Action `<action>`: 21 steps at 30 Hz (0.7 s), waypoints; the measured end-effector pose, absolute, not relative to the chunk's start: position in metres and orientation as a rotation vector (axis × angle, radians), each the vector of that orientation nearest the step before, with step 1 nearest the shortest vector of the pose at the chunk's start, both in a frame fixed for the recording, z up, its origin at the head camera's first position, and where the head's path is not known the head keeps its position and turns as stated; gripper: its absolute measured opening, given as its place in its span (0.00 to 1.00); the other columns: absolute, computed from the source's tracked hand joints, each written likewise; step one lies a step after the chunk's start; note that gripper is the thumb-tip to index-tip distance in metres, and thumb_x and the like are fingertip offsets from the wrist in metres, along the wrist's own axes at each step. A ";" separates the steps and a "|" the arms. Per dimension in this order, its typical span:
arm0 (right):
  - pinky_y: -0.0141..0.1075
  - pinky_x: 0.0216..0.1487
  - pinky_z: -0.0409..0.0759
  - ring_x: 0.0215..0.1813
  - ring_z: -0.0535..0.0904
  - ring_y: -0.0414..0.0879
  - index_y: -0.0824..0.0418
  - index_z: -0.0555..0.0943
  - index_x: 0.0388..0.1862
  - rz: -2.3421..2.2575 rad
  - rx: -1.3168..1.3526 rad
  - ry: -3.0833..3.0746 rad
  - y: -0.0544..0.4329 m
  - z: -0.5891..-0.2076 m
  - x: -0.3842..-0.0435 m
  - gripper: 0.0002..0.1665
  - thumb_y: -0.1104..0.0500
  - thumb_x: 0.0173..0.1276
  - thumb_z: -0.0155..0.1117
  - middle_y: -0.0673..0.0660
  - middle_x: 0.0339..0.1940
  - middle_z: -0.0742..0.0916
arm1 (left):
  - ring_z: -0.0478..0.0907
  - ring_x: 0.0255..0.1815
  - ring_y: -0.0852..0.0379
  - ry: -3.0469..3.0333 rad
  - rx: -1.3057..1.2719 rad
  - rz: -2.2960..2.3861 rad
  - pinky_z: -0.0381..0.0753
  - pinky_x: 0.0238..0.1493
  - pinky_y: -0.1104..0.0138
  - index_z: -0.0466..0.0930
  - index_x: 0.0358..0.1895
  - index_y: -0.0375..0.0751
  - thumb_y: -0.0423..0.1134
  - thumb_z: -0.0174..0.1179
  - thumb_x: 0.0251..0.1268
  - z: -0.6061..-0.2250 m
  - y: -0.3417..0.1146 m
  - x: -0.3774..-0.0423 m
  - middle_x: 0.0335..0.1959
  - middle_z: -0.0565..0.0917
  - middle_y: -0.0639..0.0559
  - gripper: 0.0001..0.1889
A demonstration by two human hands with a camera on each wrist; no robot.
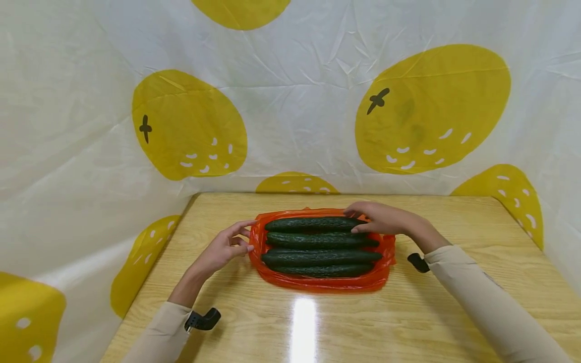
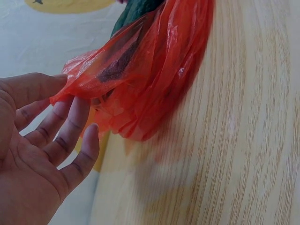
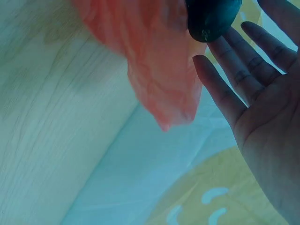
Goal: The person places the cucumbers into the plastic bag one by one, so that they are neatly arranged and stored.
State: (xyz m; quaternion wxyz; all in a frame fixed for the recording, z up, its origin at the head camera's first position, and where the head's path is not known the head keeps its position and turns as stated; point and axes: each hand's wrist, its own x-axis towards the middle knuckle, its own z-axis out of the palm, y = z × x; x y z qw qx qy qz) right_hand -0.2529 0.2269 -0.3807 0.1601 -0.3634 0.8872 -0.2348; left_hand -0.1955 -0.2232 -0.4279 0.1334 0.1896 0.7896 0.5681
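Several dark green cucumbers (image 1: 317,239) lie side by side in a red plastic bag (image 1: 317,287), whose rim is rolled down around them. At the bag's left end, my left hand (image 1: 227,247) pinches the thin red film between thumb and fingers. The left wrist view shows this hand (image 2: 51,140) with the film (image 2: 131,89) drawn out toward it. My right hand (image 1: 383,218) reaches over the right end of the farthest cucumber. In the right wrist view its fingers (image 3: 234,79) are extended beside the rounded cucumber tip (image 3: 208,28), with a loose flap of bag hanging nearby.
A light wood-grain table (image 1: 254,322) carries the bag near its far edge. White cloth (image 1: 299,126) printed with yellow fruit rises behind and along both sides. A black wrist device (image 1: 204,319) projects by the left cuff, another black piece (image 1: 418,262) by the right.
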 end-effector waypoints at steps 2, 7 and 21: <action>0.60 0.65 0.73 0.66 0.76 0.62 0.67 0.70 0.72 -0.688 -1.025 2.536 0.231 -0.379 -0.249 0.34 0.52 0.74 0.65 0.64 0.66 0.79 | 0.81 0.43 0.45 2.292 0.546 1.645 0.86 0.47 0.50 0.67 0.75 0.43 0.32 0.64 0.70 -0.427 -0.223 -0.195 0.54 0.75 0.38 0.32; 0.61 0.66 0.72 0.69 0.74 0.63 0.64 0.68 0.75 -0.692 -0.994 2.551 0.241 -0.375 -0.240 0.41 0.42 0.73 0.64 0.63 0.68 0.79 | 0.81 0.44 0.44 2.291 0.538 1.640 0.84 0.49 0.46 0.67 0.76 0.45 0.33 0.64 0.71 -0.426 -0.225 -0.193 0.55 0.76 0.38 0.32; 0.64 0.67 0.68 0.70 0.72 0.59 0.57 0.67 0.77 -0.753 -0.959 2.644 0.267 -0.368 -0.210 0.42 0.39 0.72 0.64 0.58 0.73 0.75 | 0.78 0.46 0.27 2.303 0.523 1.662 0.83 0.53 0.45 0.65 0.76 0.40 0.30 0.62 0.70 -0.422 -0.233 -0.191 0.54 0.78 0.37 0.32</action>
